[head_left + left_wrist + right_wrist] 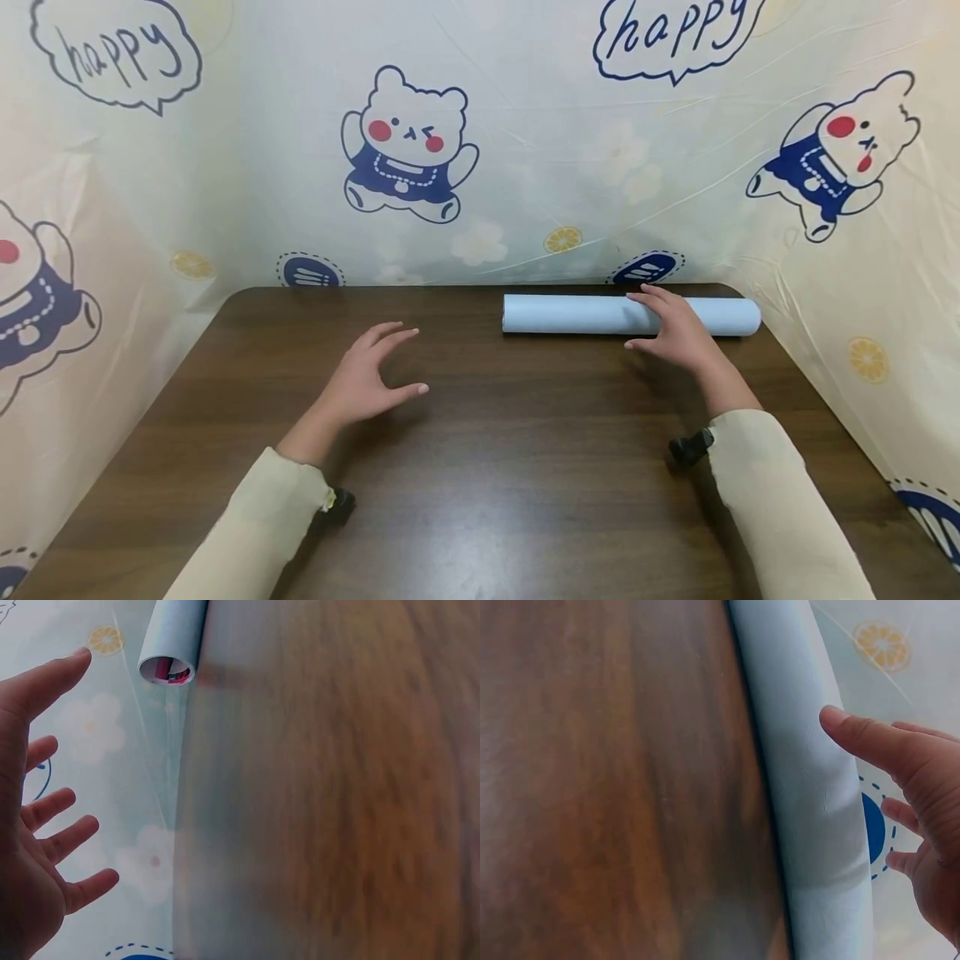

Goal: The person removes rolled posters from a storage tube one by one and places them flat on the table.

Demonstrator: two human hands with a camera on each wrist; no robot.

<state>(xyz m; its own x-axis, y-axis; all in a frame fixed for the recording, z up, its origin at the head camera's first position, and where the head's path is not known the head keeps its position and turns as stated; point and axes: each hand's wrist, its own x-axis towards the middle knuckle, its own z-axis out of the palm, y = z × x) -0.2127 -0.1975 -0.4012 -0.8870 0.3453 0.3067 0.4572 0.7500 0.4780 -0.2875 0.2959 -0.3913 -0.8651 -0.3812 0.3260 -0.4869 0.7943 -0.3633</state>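
Sleeves (780, 492) outstretched, right grip (678, 331) curved over blue roll (562, 314).

1. A light-blue roll (592, 317), long and cylindrical, with a smooth, matt-looking outer face and a dark line along its lower near side.
2. Its left end is open and hollow, with red material (163, 669) visible inside.
3. It lies on its side on the dark wooden table (480, 467), along the far edge, its right end near the far right corner.
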